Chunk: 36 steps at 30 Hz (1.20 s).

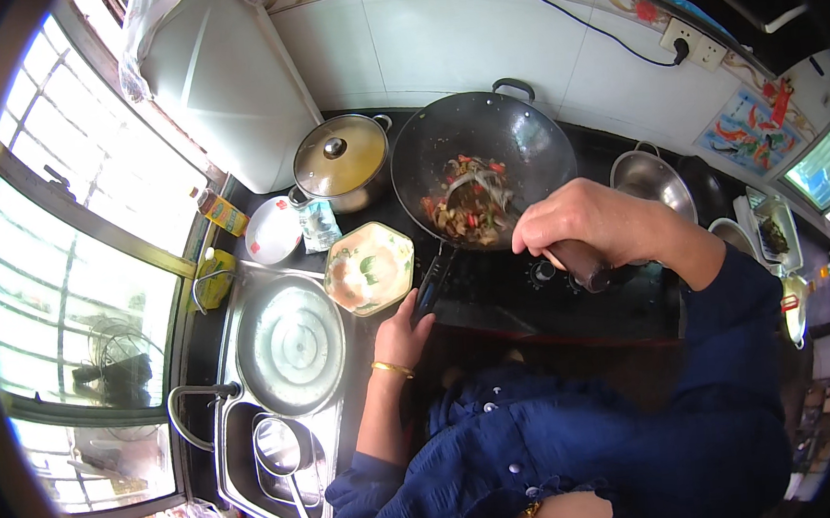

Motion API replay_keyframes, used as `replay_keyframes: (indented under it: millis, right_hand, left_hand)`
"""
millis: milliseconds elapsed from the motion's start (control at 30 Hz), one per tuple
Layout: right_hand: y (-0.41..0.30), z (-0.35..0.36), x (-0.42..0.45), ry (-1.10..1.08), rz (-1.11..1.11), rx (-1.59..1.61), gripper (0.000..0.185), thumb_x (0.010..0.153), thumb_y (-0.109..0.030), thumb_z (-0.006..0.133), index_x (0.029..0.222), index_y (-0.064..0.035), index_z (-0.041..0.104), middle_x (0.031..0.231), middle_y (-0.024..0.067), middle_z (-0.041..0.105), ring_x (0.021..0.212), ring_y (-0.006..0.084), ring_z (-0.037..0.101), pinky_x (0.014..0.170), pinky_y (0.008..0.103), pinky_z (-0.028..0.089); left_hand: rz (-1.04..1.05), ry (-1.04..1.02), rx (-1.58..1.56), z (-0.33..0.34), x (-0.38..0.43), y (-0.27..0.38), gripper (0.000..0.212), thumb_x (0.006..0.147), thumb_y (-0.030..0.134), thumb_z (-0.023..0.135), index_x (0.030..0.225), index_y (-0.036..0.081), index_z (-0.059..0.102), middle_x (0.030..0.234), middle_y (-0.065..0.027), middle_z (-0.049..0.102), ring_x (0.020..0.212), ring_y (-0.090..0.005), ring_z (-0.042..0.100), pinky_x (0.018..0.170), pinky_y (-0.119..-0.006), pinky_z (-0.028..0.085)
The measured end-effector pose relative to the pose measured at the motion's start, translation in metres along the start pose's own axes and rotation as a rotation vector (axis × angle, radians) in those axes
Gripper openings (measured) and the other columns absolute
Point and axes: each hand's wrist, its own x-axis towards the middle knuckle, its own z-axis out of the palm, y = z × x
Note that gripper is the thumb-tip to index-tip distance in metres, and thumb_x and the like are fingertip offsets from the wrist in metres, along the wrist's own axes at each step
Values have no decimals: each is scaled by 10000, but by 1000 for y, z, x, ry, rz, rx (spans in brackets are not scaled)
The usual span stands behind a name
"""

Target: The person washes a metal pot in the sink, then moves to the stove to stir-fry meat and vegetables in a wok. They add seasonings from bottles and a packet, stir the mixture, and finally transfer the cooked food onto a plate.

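A large black wok (pixel 522 136) stands on the black stove, holding chopped food (pixel 466 219) with red and green pieces. My left hand (pixel 400 336) is closed around the wok's black handle (pixel 432 283), near its end. Above the wok's near right edge, my right hand (pixel 578 222) grips the dark brown handle (pixel 583 265) of a metal cooking utensil. The utensil's head (pixel 481 188) rests among the food, and part of its shaft is hidden by my fingers. Left of the wok handle sits a hexagonal floral bowl (pixel 370 269).
A glass-lidded pot (pixel 343 159) stands left of the wok, near a white plate (pixel 274 230) and a sauce bottle (pixel 223 213). A large metal lid (pixel 291 345) lies over the sink (pixel 240 444), which holds a small saucepan (pixel 280 445). Right of the wok is a metal bowl (pixel 651 181).
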Motion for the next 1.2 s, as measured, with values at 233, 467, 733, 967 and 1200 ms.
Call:
replay_keyframes:
  millis: [233,467,733,967,1200]
  right_hand:
    - [88,19,7,494,97,-81,64,715,2,526,776,-12,538,724,73,579,687,196,599,624,282,458]
    - [158,-3,17,985,763,105,81,715,-106,521,763,-45,543,794,49,636,553,128,569,509,253,446]
    - [132,-33,16,873,809,148,179,719,-203,593,736,-26,570,694,55,607,388,112,502,370,252,402]
    - [159,-29,0,773,1079,550,500,731,-502,608,891,-29,572,708,67,607,409,148,534,339,242,407]
    - [152,-12,10,1084,896,661,420,753,-435,628,788,-21,573,716,67,586,429,151,556,362,225,423]
  left_hand:
    - [5,-11,28,1,3,-2,520,757,280,621,1221,107,464,803,-227,606,762,-377,584,681,-418,467]
    - [4,-4,17,1,4,-2,515,756,279,623,1216,108,470,801,-233,603,770,-379,582,683,-418,467]
    - [0,-5,3,-1,3,-1,512,757,278,624,1212,100,472,783,-235,601,760,-380,582,675,-413,467]
    - [-5,-1,28,-1,3,-1,515,756,278,625,1216,106,470,758,-225,601,735,-376,584,660,-417,465]
    - [-14,-26,13,-2,3,-3,519,758,289,620,1219,106,467,764,-224,604,741,-372,586,669,-414,465]
